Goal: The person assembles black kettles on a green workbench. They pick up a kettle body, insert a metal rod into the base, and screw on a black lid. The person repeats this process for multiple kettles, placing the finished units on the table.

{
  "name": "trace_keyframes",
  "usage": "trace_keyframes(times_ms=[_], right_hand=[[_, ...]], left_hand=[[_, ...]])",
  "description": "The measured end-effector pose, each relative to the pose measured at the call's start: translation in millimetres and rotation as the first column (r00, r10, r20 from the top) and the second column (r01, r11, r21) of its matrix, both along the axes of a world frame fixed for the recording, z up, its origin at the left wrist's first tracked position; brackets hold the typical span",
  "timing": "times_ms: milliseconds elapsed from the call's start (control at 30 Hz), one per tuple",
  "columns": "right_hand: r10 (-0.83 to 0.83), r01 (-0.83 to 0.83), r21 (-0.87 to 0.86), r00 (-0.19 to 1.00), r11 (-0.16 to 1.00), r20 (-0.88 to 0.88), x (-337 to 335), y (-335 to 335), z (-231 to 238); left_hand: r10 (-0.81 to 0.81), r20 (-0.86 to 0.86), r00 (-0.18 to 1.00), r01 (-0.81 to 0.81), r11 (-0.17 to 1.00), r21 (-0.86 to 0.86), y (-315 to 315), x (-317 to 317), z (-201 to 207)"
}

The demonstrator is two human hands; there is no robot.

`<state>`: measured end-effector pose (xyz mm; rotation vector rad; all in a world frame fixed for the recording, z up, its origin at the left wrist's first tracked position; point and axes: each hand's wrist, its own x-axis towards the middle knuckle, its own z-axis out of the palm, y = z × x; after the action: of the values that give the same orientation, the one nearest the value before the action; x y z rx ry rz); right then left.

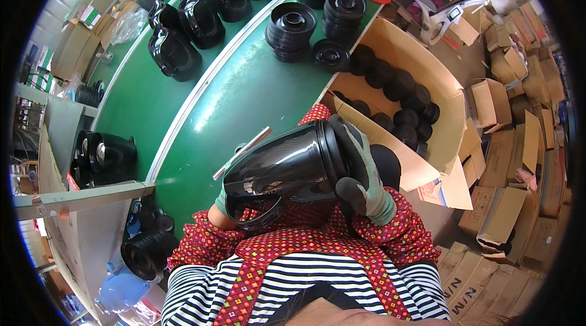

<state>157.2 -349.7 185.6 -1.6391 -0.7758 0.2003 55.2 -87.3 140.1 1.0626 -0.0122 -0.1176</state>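
Observation:
A glossy black jug body (274,164) with a handle lies on its side in front of my chest. My gloved right hand (366,179) is closed around its right end, with fingers and thumb on a black ring-shaped base (329,152). My left hand (221,201), also gloved, supports the jug's left end from behind; the jug hides most of its fingers. A thin silver rod (241,152) sticks out beside the jug next to the left hand. Whether that hand grips the rod cannot be made out.
On the green bench (213,106) stand several black jugs (174,54) and stacks of black round bases (292,27). An open carton (439,76) of black round parts is at the right. A metal frame bar (91,197) juts in at left. More cartons (531,161) fill the far right.

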Motion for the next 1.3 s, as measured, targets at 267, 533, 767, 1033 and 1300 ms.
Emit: trace_keyframes(times_ms=[267,533,767,1033,1300], right_hand=[[-0.062,0.062,0.125,0.998,0.990,-0.001,-11.3,-22.1,-1.9],[0.118,-0.057,0.104,0.492,0.993,-0.862,17.0,-55.7,-15.9],[-0.023,0.052,0.303,0.995,0.952,-0.101,-12.2,-30.6,-0.7],[0.273,0.170,0.450,0.595,0.877,-0.756,7.5,-38.6,-13.4],[0.374,0.099,0.456,0.432,0.885,-0.821,10.5,-45.9,-27.2]], left_hand=[[0.057,0.317,0.947,-0.199,0.879,0.434,5.4,21.2,-0.4],[-0.104,0.614,0.783,-0.562,0.305,0.769,8.1,30.0,70.4],[0.019,0.504,0.864,-0.333,0.771,0.543,8.1,45.2,-0.9],[-0.086,0.497,0.863,-0.422,0.415,0.806,-2.1,37.0,83.7],[-0.334,0.692,0.640,-0.656,0.233,0.718,2.8,38.5,77.4]])
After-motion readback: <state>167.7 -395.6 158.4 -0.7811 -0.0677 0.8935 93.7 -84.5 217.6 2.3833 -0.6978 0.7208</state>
